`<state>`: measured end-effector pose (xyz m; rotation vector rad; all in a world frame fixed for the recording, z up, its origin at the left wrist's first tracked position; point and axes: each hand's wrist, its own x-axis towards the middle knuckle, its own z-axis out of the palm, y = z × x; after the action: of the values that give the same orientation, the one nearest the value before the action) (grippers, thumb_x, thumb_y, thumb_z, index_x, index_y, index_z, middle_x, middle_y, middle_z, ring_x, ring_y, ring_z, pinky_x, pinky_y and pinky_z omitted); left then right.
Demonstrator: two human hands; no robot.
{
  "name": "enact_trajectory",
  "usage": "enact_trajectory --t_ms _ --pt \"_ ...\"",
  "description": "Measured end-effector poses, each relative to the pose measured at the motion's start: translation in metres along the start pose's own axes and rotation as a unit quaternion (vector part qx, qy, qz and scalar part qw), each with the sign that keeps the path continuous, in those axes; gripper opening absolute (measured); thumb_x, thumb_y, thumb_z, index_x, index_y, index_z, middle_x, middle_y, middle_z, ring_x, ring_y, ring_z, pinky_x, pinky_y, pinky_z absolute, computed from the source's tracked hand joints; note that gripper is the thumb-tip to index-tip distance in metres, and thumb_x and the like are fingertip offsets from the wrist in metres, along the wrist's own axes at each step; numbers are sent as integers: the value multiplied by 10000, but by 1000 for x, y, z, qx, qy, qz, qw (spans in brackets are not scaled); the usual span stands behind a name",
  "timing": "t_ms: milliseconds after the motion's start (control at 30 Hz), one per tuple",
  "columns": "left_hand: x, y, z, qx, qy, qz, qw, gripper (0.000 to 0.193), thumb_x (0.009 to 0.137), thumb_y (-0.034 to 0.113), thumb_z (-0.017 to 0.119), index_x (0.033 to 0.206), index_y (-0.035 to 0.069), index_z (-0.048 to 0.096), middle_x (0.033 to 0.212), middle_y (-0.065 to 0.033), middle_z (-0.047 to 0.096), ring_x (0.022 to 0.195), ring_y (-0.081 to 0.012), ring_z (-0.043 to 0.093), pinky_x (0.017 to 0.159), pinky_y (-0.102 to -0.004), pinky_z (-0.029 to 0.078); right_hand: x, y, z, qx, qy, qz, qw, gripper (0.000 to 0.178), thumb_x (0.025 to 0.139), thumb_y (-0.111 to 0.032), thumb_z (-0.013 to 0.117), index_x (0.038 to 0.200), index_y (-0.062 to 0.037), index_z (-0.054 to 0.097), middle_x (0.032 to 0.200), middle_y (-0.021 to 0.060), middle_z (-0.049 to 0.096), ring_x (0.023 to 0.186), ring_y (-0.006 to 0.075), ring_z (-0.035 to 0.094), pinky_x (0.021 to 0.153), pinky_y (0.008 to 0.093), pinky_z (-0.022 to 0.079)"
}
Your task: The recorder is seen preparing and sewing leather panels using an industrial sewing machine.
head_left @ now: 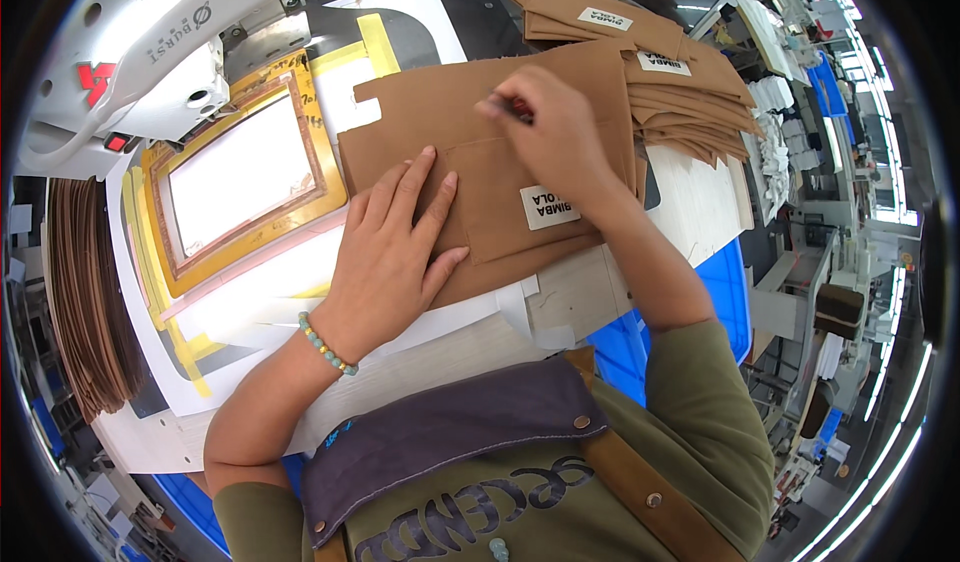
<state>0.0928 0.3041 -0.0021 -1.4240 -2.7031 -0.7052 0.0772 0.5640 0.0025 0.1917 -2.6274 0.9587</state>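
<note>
Brown fabric panel (490,182) right of yellow frame (255,249), long axis slanting up and away from it. Left hand (392,232) flat, fingers spread, on frame-side half; right hand (552,127), farther out, curled round small dark tool (516,109).
</note>
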Motion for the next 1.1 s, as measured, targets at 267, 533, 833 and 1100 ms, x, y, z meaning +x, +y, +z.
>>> enact_trajectory --t_ms 267,533,833,1100 --pt "-3 -7 -4 -40 19 -5 999 699 970 267 776 1578 18 538 1686 -216 432 1468 -435 464 1216 -528 389 -61 -11 -136 77 207 257 941 285 1100 -278 697 968 -26 703 814 -25 600 733 53 495 659 230 405" --pt "7 -11 -42 -26 66 26 997 403 939 86 789 1319 -21 707 1417 -149 696 1344 -382 625 1105 -473 540 -170 74 -167 -210 54 260 941 177 978 -149 783 1067 -4 734 940 96 746 777 244 676 751 374 539" --pt "8 -12 -42 50 20 48 997 357 937 98 781 1271 -16 732 1415 -146 696 1390 -364 600 1128 -473 530 -76 -20 -91 -161 59 -63 983 212 954 -91 767 1162 -71 803 1136 88 776 1008 280 751 813 387 604" --pt "-7 -8 -52 50 5 34 998 413 910 104 795 1295 -24 719 1413 -158 690 1393 -372 593 1146 -481 515 -13 -16 -5 -257 -76 -262 927 119 880 -73 737 993 -47 768 973 42 703 878 225 713 681 366 593"
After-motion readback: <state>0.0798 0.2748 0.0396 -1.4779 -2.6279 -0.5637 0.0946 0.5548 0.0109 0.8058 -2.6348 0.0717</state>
